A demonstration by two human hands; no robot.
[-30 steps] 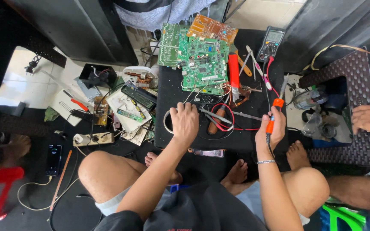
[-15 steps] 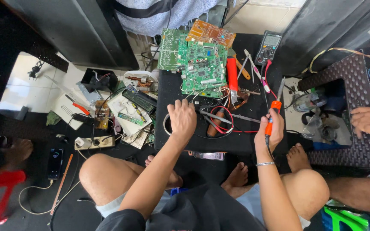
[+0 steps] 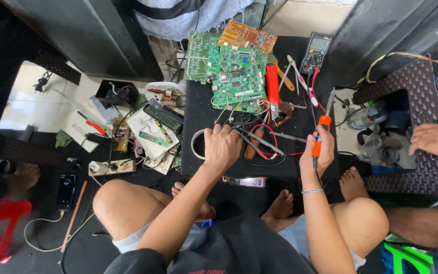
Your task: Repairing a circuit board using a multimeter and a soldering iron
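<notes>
My right hand (image 3: 316,155) is closed in a fist around the orange handle of a soldering iron (image 3: 324,133), which stands nearly upright with its metal tip pointing away from me, above the right edge of the black work mat (image 3: 198,109). My left hand (image 3: 222,147) rests palm down on the mat with the fingers curled loosely; I cannot tell whether it grips anything beneath them. It lies over the right side of a roll of tape (image 3: 196,144) and just beside a tangle of red and black wires (image 3: 264,142), where a pair of tweezers (image 3: 262,141) lies close to my fingertips. Beyond the wires, a green circuit board (image 3: 239,78) lies flat at the far end of the mat, with a second green board (image 3: 197,56) to its left and an orange-brown board (image 3: 247,35) overlapping its far edge. A red tool (image 3: 272,91) lies alongside the green board's right edge. A multimeter (image 3: 316,50) sits at the far right corner. Left of the mat, small parts and a white power strip (image 3: 110,166) lie scattered on the floor, with a phone (image 3: 67,190) further left. At the far right, another person's hand (image 3: 434,138) rests on a dark woven surface (image 3: 429,172).
</notes>
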